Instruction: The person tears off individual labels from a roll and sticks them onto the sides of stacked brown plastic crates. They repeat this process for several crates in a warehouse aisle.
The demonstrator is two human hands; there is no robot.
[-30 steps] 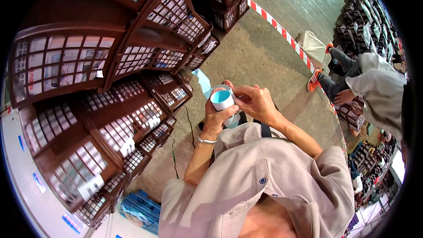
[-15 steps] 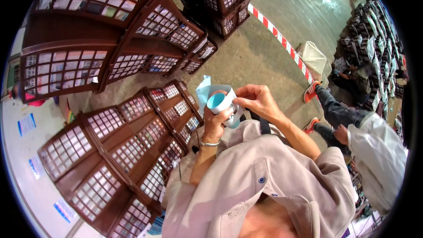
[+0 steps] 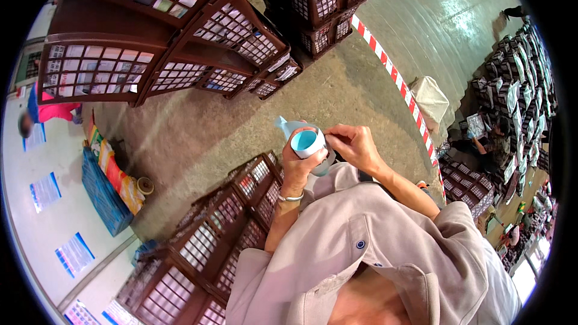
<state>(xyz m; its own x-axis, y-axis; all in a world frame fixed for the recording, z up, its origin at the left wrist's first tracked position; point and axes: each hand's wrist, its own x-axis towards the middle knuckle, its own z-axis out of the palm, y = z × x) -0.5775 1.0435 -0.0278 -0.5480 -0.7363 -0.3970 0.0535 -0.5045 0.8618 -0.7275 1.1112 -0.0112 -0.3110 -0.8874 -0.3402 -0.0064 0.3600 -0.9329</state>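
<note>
In front of my chest I hold a roll of labels point(image 3: 319, 142), white outside with a light blue hollow core. My left hand point(image 3: 294, 167) is wrapped round its left side and underneath. A loose pale blue end of the strip sticks out above the left fingers, and a greyish length hangs below on the right. The thumb and forefinger of my right hand point(image 3: 356, 145) are pinched together at the right edge of the roll; the exact bit between them is hidden. A silver bangle point(image 3: 291, 197) circles my left wrist.
Stacked brown lattice crates point(image 3: 114, 30) filled with papers stand ahead on the left, and more crates point(image 3: 211, 235) at my lower left. Red-and-white tape point(image 3: 391, 69) crosses the floor beside a pale sack point(image 3: 429, 99). A person point(image 3: 490, 144) sits by dark stacked crates at right. Papers hang on the left wall.
My view has shifted, showing more floor and the wall at left. The walking person in white at right is mostly out of sight. The roll's loose strip shows less; my right fingers remain beside it.
</note>
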